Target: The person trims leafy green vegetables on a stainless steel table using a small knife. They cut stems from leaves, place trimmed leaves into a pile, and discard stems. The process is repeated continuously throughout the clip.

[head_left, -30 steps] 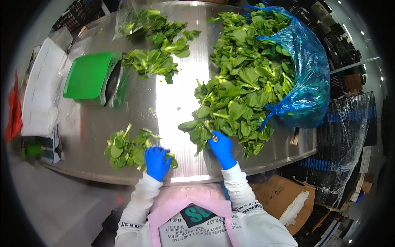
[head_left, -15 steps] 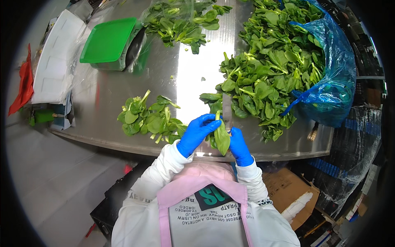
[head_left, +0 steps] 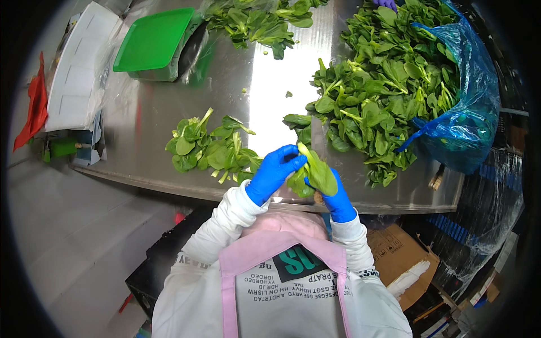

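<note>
In my left hand (head_left: 276, 173), gloved in blue, the fingers pinch the pale stem of a leafy green sprig (head_left: 319, 173). My right hand (head_left: 337, 198), also blue-gloved, is closed just beside the sprig's leaves, which cover part of its fingers. It grips a knife (head_left: 319, 134), whose broad grey blade points away from me; a bit of brown handle shows under the leaves. A small heap of trimmed greens (head_left: 217, 149) lies to the left of my hands. To the right a big pile of greens (head_left: 383, 96) spreads out of a blue plastic bag (head_left: 465, 118).
All this lies on a metal table (head_left: 152, 152). A green tray (head_left: 155, 39) sits at the far left, and more greens (head_left: 253, 25) lie at the back. Another person's purple-gloved hand (head_left: 386, 4) shows at the top edge. A wooden handle (head_left: 436, 178) lies near the right corner.
The sprig has tilted, its leaves swinging right over my right hand. The whole view has shifted slightly, and a purple-gloved hand has come in at the top.
</note>
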### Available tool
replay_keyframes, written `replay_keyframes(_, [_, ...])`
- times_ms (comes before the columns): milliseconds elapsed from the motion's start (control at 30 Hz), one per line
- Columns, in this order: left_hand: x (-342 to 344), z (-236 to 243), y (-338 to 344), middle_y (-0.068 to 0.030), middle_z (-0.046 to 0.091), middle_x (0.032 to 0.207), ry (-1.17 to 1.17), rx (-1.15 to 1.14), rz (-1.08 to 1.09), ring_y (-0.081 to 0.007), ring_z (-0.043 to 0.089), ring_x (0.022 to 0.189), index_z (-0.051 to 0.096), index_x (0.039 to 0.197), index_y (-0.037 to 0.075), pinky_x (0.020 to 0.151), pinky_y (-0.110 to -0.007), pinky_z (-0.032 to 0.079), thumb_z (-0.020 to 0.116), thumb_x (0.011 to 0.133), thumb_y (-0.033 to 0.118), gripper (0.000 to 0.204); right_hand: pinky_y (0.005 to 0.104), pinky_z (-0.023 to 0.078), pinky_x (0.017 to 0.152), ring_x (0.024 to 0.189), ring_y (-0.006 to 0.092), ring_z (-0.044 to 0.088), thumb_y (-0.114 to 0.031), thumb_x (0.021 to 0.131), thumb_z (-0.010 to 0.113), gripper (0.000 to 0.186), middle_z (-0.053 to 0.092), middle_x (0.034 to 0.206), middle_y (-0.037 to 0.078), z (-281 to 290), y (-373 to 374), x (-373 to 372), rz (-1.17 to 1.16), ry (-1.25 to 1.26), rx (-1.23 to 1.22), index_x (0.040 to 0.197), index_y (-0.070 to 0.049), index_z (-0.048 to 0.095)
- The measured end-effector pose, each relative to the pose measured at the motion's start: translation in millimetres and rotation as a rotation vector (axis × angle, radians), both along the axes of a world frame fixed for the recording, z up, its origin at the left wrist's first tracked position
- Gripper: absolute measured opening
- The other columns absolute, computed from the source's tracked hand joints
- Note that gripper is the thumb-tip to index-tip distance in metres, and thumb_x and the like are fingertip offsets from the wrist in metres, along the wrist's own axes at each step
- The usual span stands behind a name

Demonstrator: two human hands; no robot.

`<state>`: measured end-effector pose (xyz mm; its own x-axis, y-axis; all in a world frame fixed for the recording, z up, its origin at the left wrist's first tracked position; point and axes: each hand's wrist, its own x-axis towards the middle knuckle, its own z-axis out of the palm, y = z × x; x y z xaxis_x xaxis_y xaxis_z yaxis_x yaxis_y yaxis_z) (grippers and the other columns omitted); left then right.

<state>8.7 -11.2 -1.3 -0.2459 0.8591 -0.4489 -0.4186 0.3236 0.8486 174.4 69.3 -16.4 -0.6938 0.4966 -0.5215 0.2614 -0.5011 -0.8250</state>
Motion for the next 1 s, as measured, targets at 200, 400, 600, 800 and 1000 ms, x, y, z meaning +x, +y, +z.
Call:
replay_keyframes(200, [-9,12,-3,-0.0041,0.06,0.081,0.5,-0.122,0.116,-0.0087,0.054,0.072,0.061,0.096,0.001,0.066,-0.025,0.045,0.066,0.083,0.017,0.022,0.0245,0.043,0.067,0.072,0.0092,0.052,-0.019,0.086,0.059,0.023,0.058,0.086,0.005,5,17,6,-0.128,-0.07,-0.025,0.102,-0.003,0.055])
replay_keyframes(400, [-4,10,-10,-0.0087,0.06,0.079,0.877,-0.037,0.067,-0.0187,0.058,0.068,0.064,0.091,0.003,0.062,-0.029,0.045,0.073,0.075,0.019,0.024,0.0269,0.046,0.062,0.067,0.0137,0.057,-0.024,0.089,0.056,0.024,0.063,0.085,0.007,38,4,-1,0.028,-0.13,0.29,0.104,-0.005,0.055])
replay_keyframes(600, [0,13,-10,-0.0135,0.058,0.077,1.126,-0.028,-0.088,-0.0321,0.057,0.07,0.064,0.086,0.005,0.06,-0.038,0.045,0.073,0.071,0.018,0.022,0.0368,0.049,0.054,0.064,0.0342,0.062,-0.027,0.084,0.061,0.027,0.063,0.082,0.015,39,-10,-13,0.211,-0.25,0.963,0.103,-0.009,0.058])
replay_keyframes(800, [3,15,-11,-0.0132,0.059,0.077,1.18,0.003,-0.106,-0.0322,0.057,0.069,0.063,0.085,0.005,0.061,-0.039,0.045,0.072,0.071,0.018,0.021,0.0369,0.049,0.054,0.064,0.0337,0.062,-0.026,0.085,0.061,0.025,0.063,0.08,0.015,34,-13,-11,0.195,-0.272,0.963,0.102,-0.008,0.058])
replay_keyframes(1000, [3,27,-11,-0.0082,0.063,0.079,1.016,0.102,0.074,-0.017,0.059,0.069,0.066,0.094,0.003,0.063,-0.027,0.046,0.07,0.077,0.014,0.02,0.0323,0.046,0.053,0.06,0.0261,0.062,-0.027,0.088,0.058,0.025,0.062,0.074,0.014,-21,-1,7,0.096,-0.404,0.859,0.103,-0.007,0.058])
